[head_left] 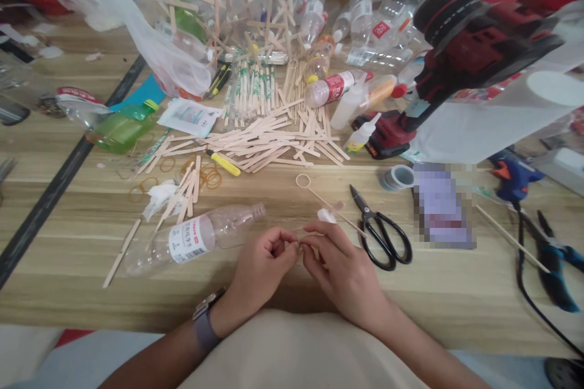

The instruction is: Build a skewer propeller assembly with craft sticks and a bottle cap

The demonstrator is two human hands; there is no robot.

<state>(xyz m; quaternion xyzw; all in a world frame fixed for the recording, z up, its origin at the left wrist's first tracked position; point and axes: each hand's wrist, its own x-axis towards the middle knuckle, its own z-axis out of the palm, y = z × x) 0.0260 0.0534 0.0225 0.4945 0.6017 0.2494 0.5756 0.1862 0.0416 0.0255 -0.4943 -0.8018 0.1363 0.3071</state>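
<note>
Works with both hands close together over the near edge of the wooden table (pixel 433 292). Pinches a small thin item (pixel 300 244), too blurred to identify, at the thumb and forefinger of the curled left hand (pixel 267 264). Bends the right hand (pixel 342 270) more loosely toward the same spot; cannot tell whether gripping there too. Notes a clear bottle (pixel 228 226) lying just left of the hands, black-handled scissors (pixel 371 225) to their right, heaped wooden sticks (pixel 260 137) beyond.
</note>
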